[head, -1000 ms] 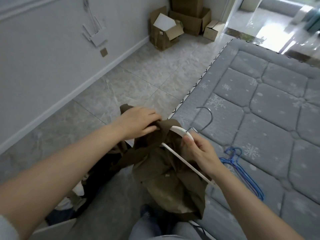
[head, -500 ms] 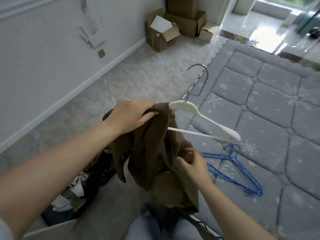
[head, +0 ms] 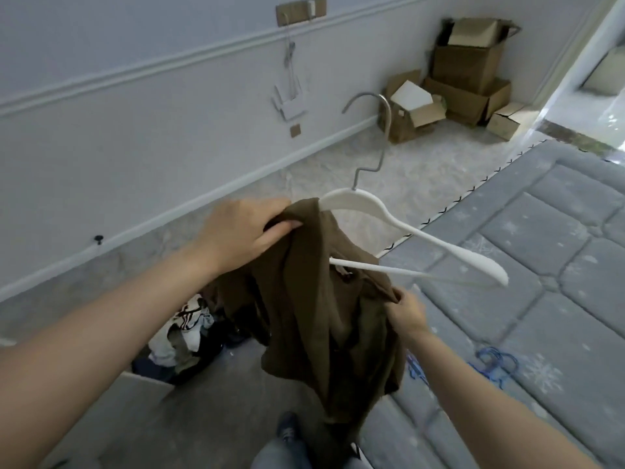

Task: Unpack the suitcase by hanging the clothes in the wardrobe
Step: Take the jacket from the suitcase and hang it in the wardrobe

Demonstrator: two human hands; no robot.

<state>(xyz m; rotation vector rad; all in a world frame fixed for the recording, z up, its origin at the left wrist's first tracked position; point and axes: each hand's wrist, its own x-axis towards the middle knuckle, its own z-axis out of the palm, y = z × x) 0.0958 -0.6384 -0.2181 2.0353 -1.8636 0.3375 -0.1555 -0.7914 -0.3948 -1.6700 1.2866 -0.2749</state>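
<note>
- The left hand [head: 243,228] has its fingers and thumb curled round a bunched fold at the top of the olive-brown cloth garment [head: 324,319], holding it up at the left end of the hanger
- The right hand [head: 407,314] pinches the garment's right edge lower down, near the hanger's bottom bar
- The white plastic clothes hanger with a grey metal hook [head: 416,231] sits partly inside the garment: its left shoulder is covered by the cloth, its right arm sticks out bare to the right, and the hook stands up above the hands
- The garment hangs in loose folds between the two forearms, its lower edge just above a dark shoe [head: 287,431] on the floor
- Near left, an open grey suitcase [head: 142,394] lies on the floor with a heap of mixed clothes [head: 186,336] in it
- To the right, a grey quilted mattress [head: 558,252] carries blue wire hangers [head: 497,362] near the right forearm
- Far off, brown cardboard boxes [head: 466,76] stand stacked against the pale wall [head: 135,106]
</note>
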